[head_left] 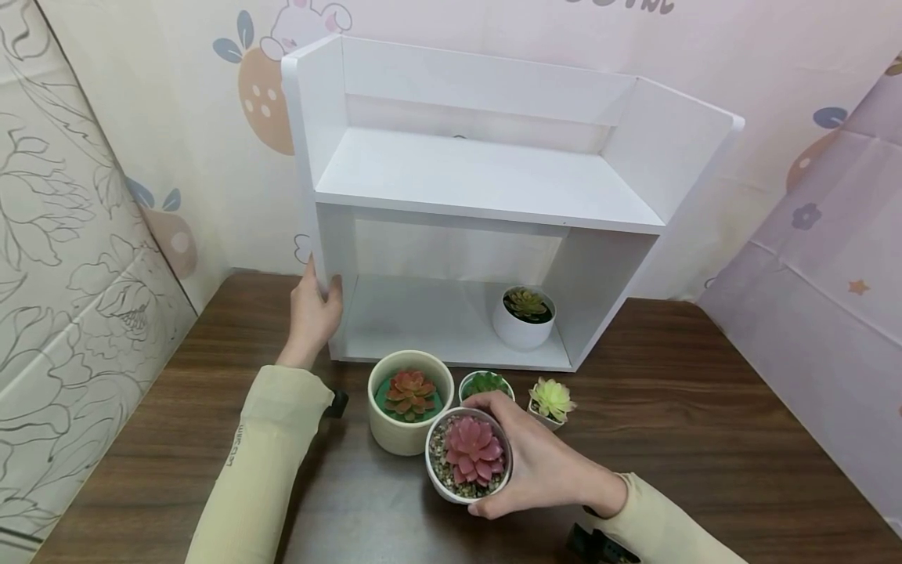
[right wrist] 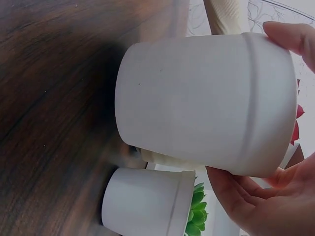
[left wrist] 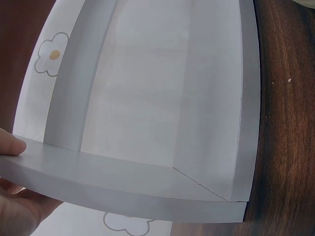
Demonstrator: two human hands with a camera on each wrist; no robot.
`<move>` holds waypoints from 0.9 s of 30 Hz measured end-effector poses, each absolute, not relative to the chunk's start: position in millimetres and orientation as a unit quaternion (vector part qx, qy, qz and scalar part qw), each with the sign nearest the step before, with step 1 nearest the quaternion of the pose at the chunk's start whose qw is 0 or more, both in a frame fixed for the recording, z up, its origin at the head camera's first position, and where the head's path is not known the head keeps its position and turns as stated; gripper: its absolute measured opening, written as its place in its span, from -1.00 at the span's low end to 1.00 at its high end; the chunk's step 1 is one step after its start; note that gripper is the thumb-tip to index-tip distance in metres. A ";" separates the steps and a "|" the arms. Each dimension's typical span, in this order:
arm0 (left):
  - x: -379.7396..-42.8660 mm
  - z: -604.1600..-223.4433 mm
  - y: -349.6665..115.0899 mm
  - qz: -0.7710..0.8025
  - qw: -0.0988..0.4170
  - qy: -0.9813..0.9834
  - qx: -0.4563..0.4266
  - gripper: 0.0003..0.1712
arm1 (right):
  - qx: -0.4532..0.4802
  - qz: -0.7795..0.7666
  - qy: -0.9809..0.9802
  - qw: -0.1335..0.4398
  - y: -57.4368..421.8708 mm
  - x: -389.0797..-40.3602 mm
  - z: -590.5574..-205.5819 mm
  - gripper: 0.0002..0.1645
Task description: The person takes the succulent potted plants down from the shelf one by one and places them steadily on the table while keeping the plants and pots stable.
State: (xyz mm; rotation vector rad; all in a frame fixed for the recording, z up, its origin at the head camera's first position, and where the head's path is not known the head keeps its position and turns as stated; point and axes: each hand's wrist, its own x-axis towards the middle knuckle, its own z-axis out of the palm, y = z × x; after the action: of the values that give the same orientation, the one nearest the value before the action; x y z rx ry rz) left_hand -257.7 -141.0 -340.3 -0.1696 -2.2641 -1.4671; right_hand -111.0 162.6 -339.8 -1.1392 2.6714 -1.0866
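My right hand point(head_left: 535, 462) grips a white pot with a pink succulent point(head_left: 475, 450) round its rim, thumb on the near side and fingers on the far side. In the right wrist view this white pot point(right wrist: 197, 103) fills the middle, close to the dark tabletop; whether its base touches the wood I cannot tell. With thumb and fingers on either face of its left side panel, my left hand point(head_left: 313, 309) holds the white two-tier shelf point(head_left: 486, 207). The left wrist view shows that panel point(left wrist: 113, 184) between the thumb and the fingers.
On the lower shelf board, at the right, stands a white pot with a dark green succulent point(head_left: 523, 317). Before the shelf are a cream pot with a reddish succulent point(head_left: 405, 435), a small green succulent point(head_left: 486, 383) and a pale yellow-green one point(head_left: 552, 401), all on the brown table point(head_left: 719, 423).
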 end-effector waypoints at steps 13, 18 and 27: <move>-257.3 -340.5 -140.8 -0.532 0.219 -0.815 -0.064 -0.49 | -0.366 -0.337 0.867 0.024 163.3 -111.1 -344.3 0.08; -257.8 -341.1 -140.6 -0.534 0.217 -0.814 -0.065 -0.48 | -0.361 -0.344 0.866 0.033 163.6 -110.4 -345.1 0.07; -257.8 -341.1 -140.7 -0.533 0.217 -0.815 -0.065 -0.46 | -0.346 -0.351 0.870 0.035 165.0 -110.0 -346.8 0.11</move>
State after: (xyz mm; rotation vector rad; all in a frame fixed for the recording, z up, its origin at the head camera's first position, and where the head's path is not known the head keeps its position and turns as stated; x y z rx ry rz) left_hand -257.8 -140.7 -341.1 -0.1811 -2.2574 -1.4768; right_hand -110.0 165.0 -346.8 -1.0622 2.6727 -1.0773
